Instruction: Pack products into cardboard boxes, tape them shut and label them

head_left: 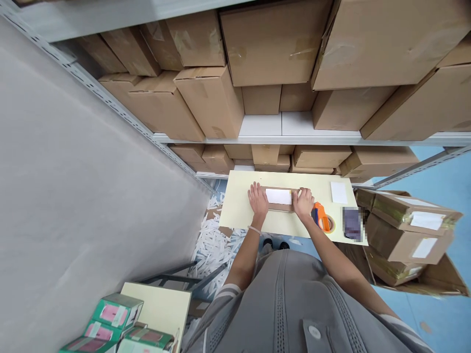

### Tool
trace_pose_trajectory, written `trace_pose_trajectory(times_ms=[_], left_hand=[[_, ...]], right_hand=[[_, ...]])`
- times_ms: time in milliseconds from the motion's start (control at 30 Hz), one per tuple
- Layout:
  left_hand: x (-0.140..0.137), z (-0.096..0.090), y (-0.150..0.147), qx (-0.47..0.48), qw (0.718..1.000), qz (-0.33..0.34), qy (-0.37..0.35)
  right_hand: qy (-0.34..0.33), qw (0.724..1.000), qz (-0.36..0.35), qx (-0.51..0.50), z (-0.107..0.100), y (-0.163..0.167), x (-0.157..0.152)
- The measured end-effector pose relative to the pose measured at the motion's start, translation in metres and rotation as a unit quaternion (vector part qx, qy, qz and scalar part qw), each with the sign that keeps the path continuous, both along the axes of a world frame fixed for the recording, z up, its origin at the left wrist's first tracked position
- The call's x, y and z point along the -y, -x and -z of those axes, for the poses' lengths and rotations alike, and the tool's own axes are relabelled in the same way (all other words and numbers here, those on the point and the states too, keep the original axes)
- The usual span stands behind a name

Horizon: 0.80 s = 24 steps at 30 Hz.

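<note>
A small brown cardboard box (281, 208) lies lengthwise on a pale yellow table (235, 211), with a white label (278, 196) on its top. My left hand (258, 200) rests flat on the box's left end, fingers stretched and slightly apart. At the right end, my right hand (303, 202) has its fingers bent around the box's edge. Close beside my right wrist sits an orange tape dispenser (321, 216) with a roll of tape. Further right on the table are a white paper (338, 192) and a dark, partly pixelated item (352, 223).
Shelves (261, 125) packed with cardboard boxes (272, 44) rise behind the table. Labelled boxes (423, 215) are stacked in a large open carton (441, 277) at right. White paper strips (211, 250) litter the floor. Green boxes (116, 314) stand on a side table (165, 309) near a wall.
</note>
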<state>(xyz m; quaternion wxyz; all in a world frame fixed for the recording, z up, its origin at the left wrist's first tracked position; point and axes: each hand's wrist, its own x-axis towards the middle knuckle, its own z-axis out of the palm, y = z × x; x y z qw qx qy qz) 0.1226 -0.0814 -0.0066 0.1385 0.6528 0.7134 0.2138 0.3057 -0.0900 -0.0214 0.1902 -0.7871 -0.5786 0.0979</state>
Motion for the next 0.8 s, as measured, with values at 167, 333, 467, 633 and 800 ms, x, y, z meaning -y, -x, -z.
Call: trace_pose_trajectory(times_ms=[167, 333, 467, 633, 800], left_hand=[[0.011, 0.01, -0.015, 0.017, 0.987, 0.162, -0.012], [0.02, 0.028, -0.024, -0.051, 0.974, 0.219, 0.015], [0.02, 0.038, -0.021, -0.084, 0.969, 0.229, 0.025], [0.014, 0.046, -0.023, -0.124, 0.965, 0.229, 0.026], [0.009, 0.054, -0.023, -0.147, 0.961, 0.234, 0.011]], right_hand=[[0.004, 0.987, -0.159, 0.036, 0.002, 0.023, 0.008], [0.048, 0.963, -0.259, 0.06, 0.018, 0.032, 0.016], [0.045, 0.96, -0.26, 0.088, 0.036, 0.029, 0.02], [0.02, 0.962, -0.256, 0.096, 0.055, 0.027, 0.015], [-0.028, 0.959, -0.264, 0.099, 0.069, 0.024, 0.008]])
